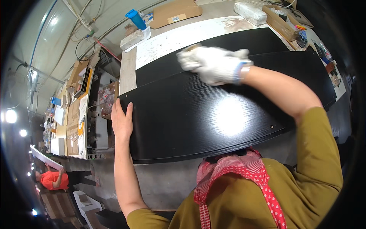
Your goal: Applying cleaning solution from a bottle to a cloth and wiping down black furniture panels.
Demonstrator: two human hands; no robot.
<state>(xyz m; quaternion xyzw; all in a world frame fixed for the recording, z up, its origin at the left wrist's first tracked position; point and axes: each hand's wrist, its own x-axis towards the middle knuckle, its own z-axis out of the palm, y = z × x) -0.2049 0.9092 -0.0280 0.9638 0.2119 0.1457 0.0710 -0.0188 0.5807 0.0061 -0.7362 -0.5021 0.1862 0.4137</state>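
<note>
A glossy black panel (pixel 171 126) lies across the worktable in front of me, partly over a second black panel (pixel 244 40) behind it. My left hand (pixel 122 120), bare, rests on the left end of the nearer panel with its fingers stretched and thumb apart. In a white knit glove, my right hand (pixel 221 65) is over the far edge of that panel, blurred by motion. Its fingers are closed around a bunched whitish cloth (pixel 188 55), whose exact shape is smeared. Small holes show near the panel's corners.
At the table's back stand a blue cup (pixel 136 20), a cardboard sheet (pixel 175 14), a wrapped white block (pixel 250 13) and an open carton (pixel 280 23). Leftward is a cluttered bench (pixel 72 129). A person in orange (pixel 55 180) carries a white board farther off.
</note>
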